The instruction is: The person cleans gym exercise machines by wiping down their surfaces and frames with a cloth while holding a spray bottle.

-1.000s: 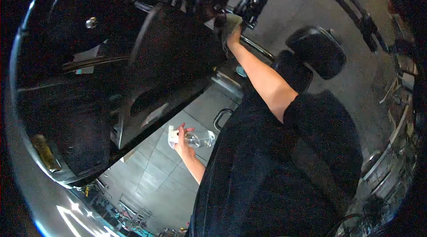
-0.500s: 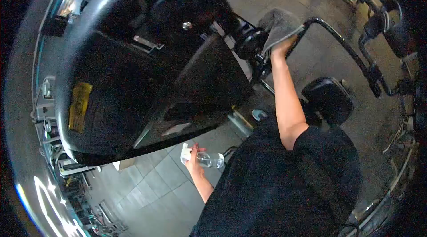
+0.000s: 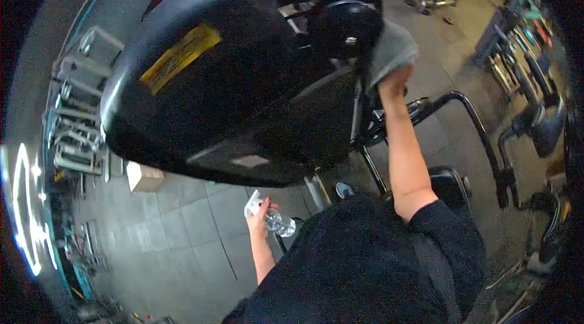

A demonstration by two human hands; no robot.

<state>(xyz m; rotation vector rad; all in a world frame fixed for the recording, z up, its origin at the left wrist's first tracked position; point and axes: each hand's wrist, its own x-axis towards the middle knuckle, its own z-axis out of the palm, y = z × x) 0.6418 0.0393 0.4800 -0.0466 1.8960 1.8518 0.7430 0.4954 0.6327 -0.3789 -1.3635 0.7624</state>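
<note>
My left hand (image 3: 259,217) is closed round the neck of a clear spray bottle (image 3: 281,224) with a white trigger head, held low beside my body. Out to the right, my right hand (image 3: 398,80) is closed on a grey cloth (image 3: 394,50). The cloth lies against the side edge of a large black machine housing (image 3: 255,87), close to its round black part (image 3: 345,29). My right fingers are partly hidden by the cloth. A yellow label (image 3: 181,57) is stuck on the housing.
A bent black tube handle (image 3: 471,111) stands right of my arm, above a black pad (image 3: 447,183). More gym machines (image 3: 529,74) line the right side. A pale box (image 3: 144,177) is on the tiled floor (image 3: 176,233), and grey frames (image 3: 79,117) stand at left.
My right hand with the cloth has moved up from the tube handle to the housing's side edge. The view has shifted and turned. The left hand still grips the spray bottle.
</note>
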